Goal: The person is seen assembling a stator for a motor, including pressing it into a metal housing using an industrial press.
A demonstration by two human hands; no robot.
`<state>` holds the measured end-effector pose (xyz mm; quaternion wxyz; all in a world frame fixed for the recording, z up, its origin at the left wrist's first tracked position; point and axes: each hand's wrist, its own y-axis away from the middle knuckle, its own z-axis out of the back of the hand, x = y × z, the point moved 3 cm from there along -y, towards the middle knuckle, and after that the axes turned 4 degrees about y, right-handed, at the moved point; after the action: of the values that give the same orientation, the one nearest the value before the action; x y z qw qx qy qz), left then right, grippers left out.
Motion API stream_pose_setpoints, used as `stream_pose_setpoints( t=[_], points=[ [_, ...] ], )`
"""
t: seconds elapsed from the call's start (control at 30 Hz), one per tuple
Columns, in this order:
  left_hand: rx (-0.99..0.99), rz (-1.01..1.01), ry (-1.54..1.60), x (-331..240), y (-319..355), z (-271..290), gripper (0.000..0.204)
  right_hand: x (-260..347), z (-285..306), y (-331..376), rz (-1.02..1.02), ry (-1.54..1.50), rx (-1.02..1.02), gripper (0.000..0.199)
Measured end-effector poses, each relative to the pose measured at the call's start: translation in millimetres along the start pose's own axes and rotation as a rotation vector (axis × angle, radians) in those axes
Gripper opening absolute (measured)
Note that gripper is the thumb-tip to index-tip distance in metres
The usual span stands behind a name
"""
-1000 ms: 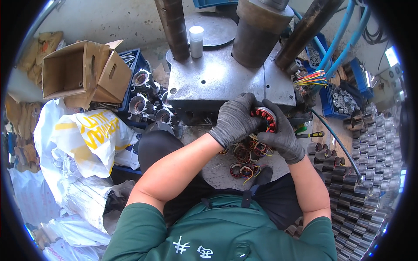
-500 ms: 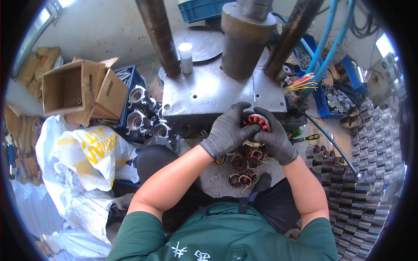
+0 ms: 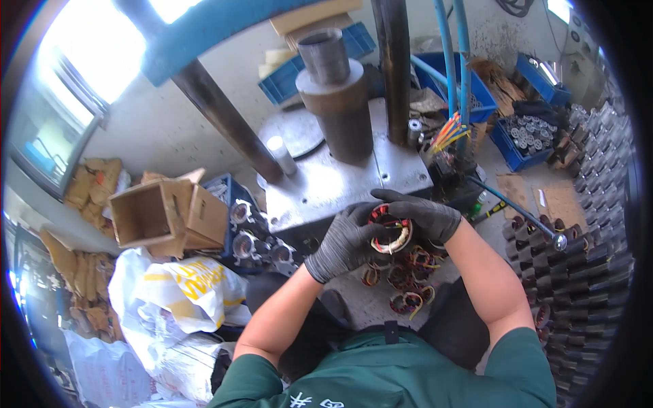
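Both of my hands wear dark grey gloves and hold one wound motor stator (image 3: 403, 239) in front of the press bed. Red windings line its far side, and a pale laced coil end faces me. My left hand (image 3: 340, 243) is wrapped round its left side. From the far right, my right hand (image 3: 427, 216) grips the rim, with its fingers partly hidden. Below, on the floor between my feet, lie several more wound stators (image 3: 407, 303) with loose coloured wires. A bare metal press bed (image 3: 326, 198) stands just beyond my hands, under a thick cylindrical ram (image 3: 340, 129).
Steel cores (image 3: 578, 299) stand in dense rows at right, beside a ball-ended lever (image 3: 524, 221) and a screwdriver (image 3: 491, 211). Blue crates (image 3: 507, 153) sit behind. To the left are cardboard boxes (image 3: 207, 219), metal housings (image 3: 243, 245) and a white plastic bag (image 3: 139, 289).
My view has swung, showing more of the press and window. The stator has tilted in my hands, so its open, laced end now shows. My right hand has shifted over its far rim.
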<state>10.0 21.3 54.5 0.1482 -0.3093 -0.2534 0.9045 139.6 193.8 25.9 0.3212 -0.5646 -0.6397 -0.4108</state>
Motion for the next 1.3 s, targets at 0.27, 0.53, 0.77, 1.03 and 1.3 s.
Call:
stream_pose_setpoints(
  t=[0.27, 0.53, 0.77, 1.03, 1.3],
  points=[
    [-0.118, -0.014, -0.417, -15.7, -96.3, 97.8, 0.052, 9.2, 35.1, -15.6, 0.165, -0.367, -0.468, 0.062],
    [-0.362, 0.315, -0.304, 55.5, -227.7, 202.1, 0.058, 13.7, 14.2, -11.7, 0.218, -0.416, -0.338, 0.048],
    [-0.290, 0.568, -0.144, 77.6, -245.6, 225.0, 0.067, 19.8, -8.4, 0.9, 0.252, -0.235, -0.239, 0.035],
    [-0.190, 0.655, -0.238, 102.4, -250.0, 230.6, 0.057, 10.8, -15.3, -6.8, 0.202, 0.036, -0.099, 0.030],
    [-0.245, 0.679, -0.258, 99.1, -244.0, 218.7, 0.054, -1.2, -16.4, -12.3, 0.243, 0.369, -0.036, 0.029]
  ],
)
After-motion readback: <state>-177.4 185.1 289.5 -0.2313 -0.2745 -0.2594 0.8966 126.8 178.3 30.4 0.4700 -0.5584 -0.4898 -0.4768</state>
